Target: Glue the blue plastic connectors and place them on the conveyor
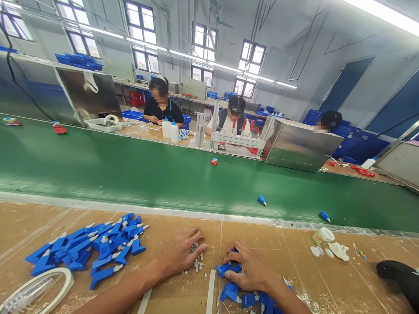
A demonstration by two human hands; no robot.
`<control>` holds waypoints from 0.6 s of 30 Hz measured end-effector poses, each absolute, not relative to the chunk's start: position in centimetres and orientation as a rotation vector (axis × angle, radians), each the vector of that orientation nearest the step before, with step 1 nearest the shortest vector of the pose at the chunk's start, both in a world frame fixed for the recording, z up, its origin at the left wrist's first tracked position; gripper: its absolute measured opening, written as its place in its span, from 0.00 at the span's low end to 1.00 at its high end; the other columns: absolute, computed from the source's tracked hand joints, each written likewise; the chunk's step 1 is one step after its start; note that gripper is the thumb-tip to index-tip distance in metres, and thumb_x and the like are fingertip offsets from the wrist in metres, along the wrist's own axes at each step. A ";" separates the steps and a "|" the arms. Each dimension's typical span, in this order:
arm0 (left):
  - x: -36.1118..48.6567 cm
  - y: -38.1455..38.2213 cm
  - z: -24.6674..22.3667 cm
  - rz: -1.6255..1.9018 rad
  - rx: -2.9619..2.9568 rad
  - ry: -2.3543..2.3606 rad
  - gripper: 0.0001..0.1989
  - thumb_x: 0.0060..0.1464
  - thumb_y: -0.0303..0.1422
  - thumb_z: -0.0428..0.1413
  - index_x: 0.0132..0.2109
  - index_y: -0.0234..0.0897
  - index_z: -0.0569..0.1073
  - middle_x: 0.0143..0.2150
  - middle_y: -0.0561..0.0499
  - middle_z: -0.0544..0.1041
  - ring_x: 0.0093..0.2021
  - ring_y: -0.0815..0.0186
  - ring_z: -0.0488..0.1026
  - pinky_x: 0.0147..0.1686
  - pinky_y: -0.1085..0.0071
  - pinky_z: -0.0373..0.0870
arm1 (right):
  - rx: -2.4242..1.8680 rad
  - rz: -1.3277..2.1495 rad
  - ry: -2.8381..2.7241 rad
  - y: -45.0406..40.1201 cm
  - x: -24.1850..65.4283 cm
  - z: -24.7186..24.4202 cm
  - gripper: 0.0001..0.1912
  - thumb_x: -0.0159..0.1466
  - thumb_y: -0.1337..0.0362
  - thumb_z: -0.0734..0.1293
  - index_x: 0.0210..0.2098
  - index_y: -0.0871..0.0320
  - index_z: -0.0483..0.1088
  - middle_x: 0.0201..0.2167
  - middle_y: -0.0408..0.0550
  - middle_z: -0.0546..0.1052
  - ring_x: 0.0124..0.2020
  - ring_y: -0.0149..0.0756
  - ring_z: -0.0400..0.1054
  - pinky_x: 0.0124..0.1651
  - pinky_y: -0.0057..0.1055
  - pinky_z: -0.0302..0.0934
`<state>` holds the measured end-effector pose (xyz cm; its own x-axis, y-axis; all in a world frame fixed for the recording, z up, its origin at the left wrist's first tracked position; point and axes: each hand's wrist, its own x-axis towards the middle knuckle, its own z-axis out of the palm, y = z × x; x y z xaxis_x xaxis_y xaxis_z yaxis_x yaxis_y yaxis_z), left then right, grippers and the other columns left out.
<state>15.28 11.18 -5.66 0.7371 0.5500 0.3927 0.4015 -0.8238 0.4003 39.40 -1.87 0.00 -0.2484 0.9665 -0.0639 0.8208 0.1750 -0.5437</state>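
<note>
On the cardboard-topped bench, left of centre, my left hand (183,255) lies palm-down, fingers loosely spread over tiny grey pins (195,261), gripping nothing. Right of it, my right hand (250,270) curls, closed on blue plastic pieces (229,291); I judge I'm gathering parts, and mating pin to piece needs a fingertip pinch.

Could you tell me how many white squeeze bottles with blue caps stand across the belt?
2: one white squeeze bottle and a second touching its right side, before the dark-shirted person. Others may be hidden.
</note>
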 end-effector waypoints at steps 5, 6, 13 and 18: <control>15.1 10.4 -5.8 0.582 2.674 0.560 0.30 0.62 0.50 0.55 0.64 0.40 0.70 0.64 0.36 0.76 0.62 0.46 0.74 0.60 0.49 0.73 | -1.732 0.708 -2.152 -2.7 40.4 0.4 0.15 0.58 0.69 0.73 0.45 0.54 0.78 0.47 0.49 0.74 0.52 0.44 0.69 0.57 0.39 0.63; 15.2 10.3 -5.8 0.552 2.679 0.531 0.33 0.60 0.53 0.55 0.66 0.38 0.69 0.66 0.35 0.74 0.63 0.44 0.73 0.61 0.46 0.72 | -1.726 0.720 -2.148 -2.6 40.4 0.5 0.16 0.59 0.68 0.73 0.48 0.53 0.78 0.48 0.49 0.74 0.52 0.44 0.69 0.57 0.39 0.63; 15.5 10.3 -5.5 0.331 2.697 0.446 0.33 0.59 0.43 0.57 0.67 0.33 0.68 0.70 0.32 0.67 0.69 0.41 0.65 0.65 0.41 0.66 | -1.727 0.635 -2.151 -1.7 37.9 0.1 0.16 0.56 0.61 0.80 0.43 0.52 0.80 0.47 0.48 0.75 0.51 0.44 0.69 0.56 0.38 0.63; 14.3 10.9 -5.4 0.438 2.676 0.438 0.26 0.59 0.29 0.52 0.64 0.36 0.71 0.67 0.37 0.73 0.66 0.46 0.70 0.65 0.43 0.67 | -1.829 0.522 -2.167 -2.8 37.7 -0.2 0.10 0.60 0.73 0.70 0.40 0.55 0.79 0.43 0.51 0.77 0.48 0.47 0.70 0.52 0.42 0.64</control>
